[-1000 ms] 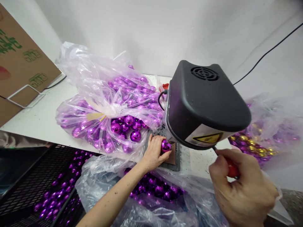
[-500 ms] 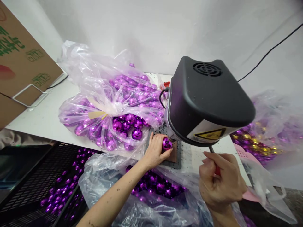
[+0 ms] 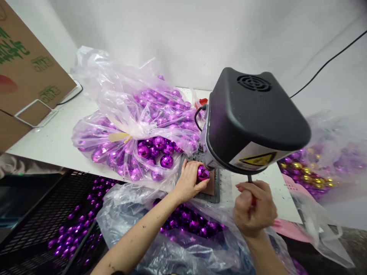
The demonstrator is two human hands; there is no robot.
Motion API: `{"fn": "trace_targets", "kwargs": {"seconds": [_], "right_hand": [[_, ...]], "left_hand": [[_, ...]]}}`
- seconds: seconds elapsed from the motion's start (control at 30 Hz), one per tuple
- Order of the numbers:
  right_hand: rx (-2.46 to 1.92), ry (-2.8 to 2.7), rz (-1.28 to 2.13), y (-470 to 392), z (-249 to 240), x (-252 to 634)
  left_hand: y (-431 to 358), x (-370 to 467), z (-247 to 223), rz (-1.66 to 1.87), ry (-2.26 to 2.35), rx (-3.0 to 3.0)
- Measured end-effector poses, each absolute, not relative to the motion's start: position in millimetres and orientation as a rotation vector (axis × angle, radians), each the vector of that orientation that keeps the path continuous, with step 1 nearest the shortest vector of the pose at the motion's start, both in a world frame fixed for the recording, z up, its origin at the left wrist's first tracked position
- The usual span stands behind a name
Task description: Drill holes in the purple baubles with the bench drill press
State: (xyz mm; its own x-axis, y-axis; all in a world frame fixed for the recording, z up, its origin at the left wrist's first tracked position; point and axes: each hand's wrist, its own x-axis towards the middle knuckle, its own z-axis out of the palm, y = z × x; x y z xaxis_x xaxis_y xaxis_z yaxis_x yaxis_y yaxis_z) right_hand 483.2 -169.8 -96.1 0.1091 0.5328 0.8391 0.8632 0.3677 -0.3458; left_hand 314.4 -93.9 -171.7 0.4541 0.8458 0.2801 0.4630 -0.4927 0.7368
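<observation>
My left hand (image 3: 189, 179) grips a shiny purple faceted ball (image 3: 203, 173) between thumb and fingers, beneath the front of a black-covered press machine (image 3: 255, 114). Under that hand lies a brown pad (image 3: 208, 187) on a dark grey base plate (image 3: 217, 196). My right hand (image 3: 254, 208) is closed around the lever handle (image 3: 254, 201) of the machine; only a bit of its red grip and dark rod shows. The machine's cover hides the spot above the ball. Left of the machine, an open plastic bag (image 3: 134, 130) holds many purple balls (image 3: 166, 161).
A plastic-lined container (image 3: 132, 225) of purple balls sits below the table edge. Black mesh crates (image 3: 34, 210) with more balls are at left, beside a cardboard box (image 3: 31, 72). At right are a pink basket (image 3: 295, 231) and a bag of purple and gold balls (image 3: 318, 172).
My right hand has moved left and slightly inward with the lever handle. My left hand still holds the ball at the same spot under the machine.
</observation>
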Motion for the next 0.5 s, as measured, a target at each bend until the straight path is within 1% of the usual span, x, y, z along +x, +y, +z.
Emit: {"fn": "trace_targets", "kwargs": {"seconds": [0.1, 0.17, 0.27, 0.33, 0.4, 0.5], "right_hand": [[-1.366, -1.558, -0.417, -167.7, -53.4, 494.8], [-1.436, -1.548, -0.525, -153.3, -19.4, 503.0], [-1.523, -1.489, -0.405, -120.3, 21.6, 509.7], [-1.568, -1.45, -0.31, -102.1, 36.2, 509.4], [-1.589, -1.427, -0.244, -92.3, 41.0, 507.8], [-1.616, -1.401, -0.188, -89.7, 37.4, 507.5]], "left_hand": [[-93.2, 315.7, -174.6, 0.862, 1.088, 2.145], [-92.6, 317.8, -174.7, 0.86, 1.097, 2.148], [-95.4, 315.4, -166.7, 0.875, 1.116, 2.115], [-104.6, 304.3, -155.3, 0.896, 1.107, 2.074], [-122.8, 285.2, -142.9, 0.883, 1.075, 2.03], [-161.9, 253.0, -132.9, 0.712, 1.003, 1.993]]}}
